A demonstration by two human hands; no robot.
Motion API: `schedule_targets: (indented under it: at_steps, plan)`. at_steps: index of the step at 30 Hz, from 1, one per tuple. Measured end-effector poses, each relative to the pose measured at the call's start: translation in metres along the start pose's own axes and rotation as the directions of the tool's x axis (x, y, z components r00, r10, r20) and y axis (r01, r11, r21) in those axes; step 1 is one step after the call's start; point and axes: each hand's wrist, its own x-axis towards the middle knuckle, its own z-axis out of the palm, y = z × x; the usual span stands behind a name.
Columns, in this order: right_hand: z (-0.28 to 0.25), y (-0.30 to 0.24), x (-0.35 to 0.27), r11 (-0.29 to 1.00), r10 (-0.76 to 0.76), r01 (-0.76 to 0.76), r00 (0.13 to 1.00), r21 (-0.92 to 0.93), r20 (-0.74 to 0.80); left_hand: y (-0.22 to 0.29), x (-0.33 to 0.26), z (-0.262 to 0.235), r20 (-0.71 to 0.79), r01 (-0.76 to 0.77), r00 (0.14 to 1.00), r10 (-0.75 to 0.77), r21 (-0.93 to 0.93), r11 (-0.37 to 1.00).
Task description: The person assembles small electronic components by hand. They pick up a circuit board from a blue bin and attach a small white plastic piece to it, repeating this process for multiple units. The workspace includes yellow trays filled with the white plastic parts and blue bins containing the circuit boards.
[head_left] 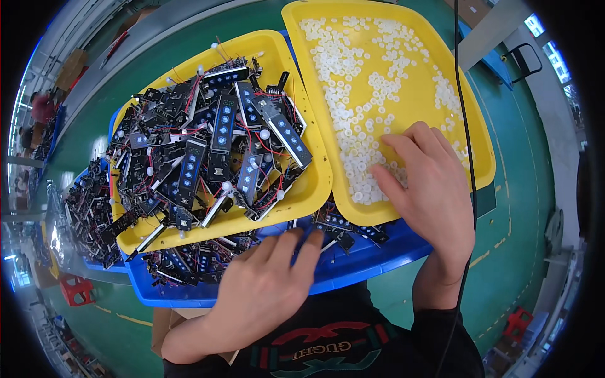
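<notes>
My right hand (427,183) lies palm down in the right yellow tray (466,101), fingertips spread on a layer of small white plastic rings (359,94). My left hand (268,286) rests on the front rim of the blue bin (372,255), fingers stretched toward the black circuit boards (208,258) lying in it. I cannot see anything gripped in either hand. The left yellow tray (302,189) holds a heap of black circuit boards (214,138) with red wires and white parts.
Another blue bin (94,264) with more black boards sits at the left. A black cable (463,94) hangs down across the right tray. The floor is green with yellow lines. Red stools (75,290) stand at lower left and a red stool (517,322) at lower right. A cardboard box (167,321) is under the bin.
</notes>
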Motion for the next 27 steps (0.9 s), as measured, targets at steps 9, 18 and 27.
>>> schedule_targets:
  at_steps: [9, 18, 27]
  plan:
    - [-0.001, 0.008, 0.002, 0.997, -0.063, 0.063, 0.998, 0.05, -0.013, -0.002, 0.027, 0.017, 0.097, 0.154, 0.986, -0.136, -0.2, 0.968]
    - [-0.004, 0.009, 0.0, 0.941, 0.086, -0.028, 0.984, 0.336, -0.159, -0.008, 0.011, 0.003, -0.029, 0.13, 0.989, -0.144, -0.28, 0.951]
    - [-0.008, -0.018, -0.038, 0.179, 0.246, -0.037, 0.969, 0.983, -0.008, -0.021, -0.012, -0.018, -0.002, 0.109, 0.992, -0.123, -0.435, 0.894]
